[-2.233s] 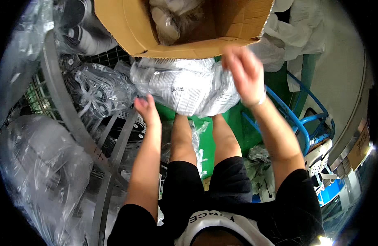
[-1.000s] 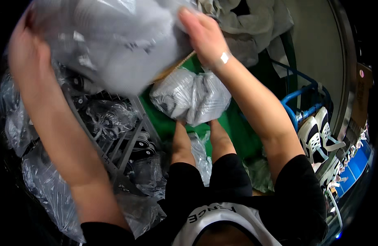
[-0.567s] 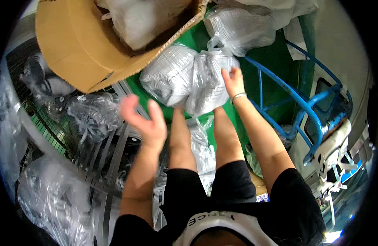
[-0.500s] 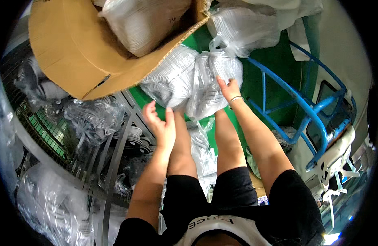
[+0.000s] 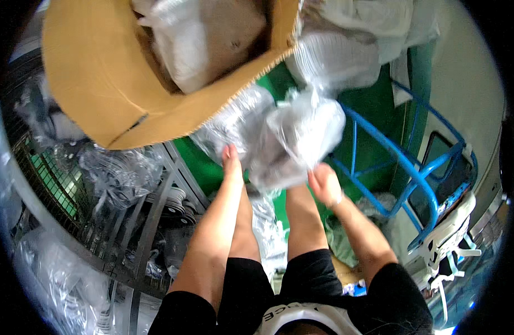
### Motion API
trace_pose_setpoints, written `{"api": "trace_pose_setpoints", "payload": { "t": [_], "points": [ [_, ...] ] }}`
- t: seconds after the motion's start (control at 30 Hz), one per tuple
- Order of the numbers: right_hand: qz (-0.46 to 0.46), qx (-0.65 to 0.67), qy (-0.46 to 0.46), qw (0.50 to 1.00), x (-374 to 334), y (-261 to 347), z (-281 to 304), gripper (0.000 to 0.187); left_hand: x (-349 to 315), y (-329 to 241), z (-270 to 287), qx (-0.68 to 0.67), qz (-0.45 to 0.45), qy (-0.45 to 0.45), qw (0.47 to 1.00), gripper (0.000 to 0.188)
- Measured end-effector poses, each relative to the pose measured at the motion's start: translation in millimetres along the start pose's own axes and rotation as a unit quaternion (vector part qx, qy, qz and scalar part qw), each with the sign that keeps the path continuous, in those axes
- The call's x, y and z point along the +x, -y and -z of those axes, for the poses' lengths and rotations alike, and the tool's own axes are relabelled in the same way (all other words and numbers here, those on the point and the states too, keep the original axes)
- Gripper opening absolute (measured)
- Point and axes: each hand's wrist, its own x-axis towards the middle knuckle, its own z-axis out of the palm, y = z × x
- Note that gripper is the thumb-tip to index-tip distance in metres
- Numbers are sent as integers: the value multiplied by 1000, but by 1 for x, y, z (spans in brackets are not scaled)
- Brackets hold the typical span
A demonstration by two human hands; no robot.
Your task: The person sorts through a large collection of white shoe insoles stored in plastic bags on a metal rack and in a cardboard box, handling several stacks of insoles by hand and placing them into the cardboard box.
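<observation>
A clear plastic bag (image 5: 299, 137), its contents blurred, is tilted in front of my legs. My right hand (image 5: 325, 183) is closed on the bag's lower right edge, thumb and fingers curled in. My left hand (image 5: 231, 160) is at the left, beside the bag and against the lower edge of a second clear bag (image 5: 234, 117). Motion smears its fingers, and the bags partly hide them. The second bag holds a stack of thin pale pieces and sits close to the cardboard box's edge.
A large open cardboard box (image 5: 95, 84) at the upper left holds another wrapped bundle (image 5: 207, 44). More bagged stacks (image 5: 335, 58) lie behind. At the right stands a blue tubular frame (image 5: 391, 145). Metal racking (image 5: 142, 223) with bagged parts runs along the left, above a green floor (image 5: 374, 97).
The right-hand bag has tilted and come nearer, shifting right. My right hand has moved down to its lower edge and closed; my left hand has moved in beside the bags.
</observation>
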Motion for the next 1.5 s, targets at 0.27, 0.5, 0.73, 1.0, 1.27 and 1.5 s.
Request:
{"api": "trace_pose_setpoints", "payload": {
  "t": [0.27, 0.5, 0.73, 1.0, 1.27, 1.5],
  "points": [
    [136, 19, -72, 988, 15, 189, 201, 4, -199, -122, -38, -200, 252, 389, 863, 59],
    [364, -47, -112, 923, 119, 305, 255, 14, -222, -242, -39, -331, -18, 449, 829, 49],
    [371, -224, -82, 898, 234, 309, 158, 16, -180, -255, -8, -286, -127, 374, 873, 39],
    [-21, 132, 28, 991, 139, 142, 7, 20, -65, -76, 92, -223, 148, 14, 963, 51],
    [-178, -189, 250, 933, 139, -6, -185, 51, 86, -22, 86, -53, 178, -113, 976, 69],
    [9, 30, 240, 970, 125, 7, -152, 18, 98, 1, 90, -95, 195, 43, 975, 81]
  ]
}}
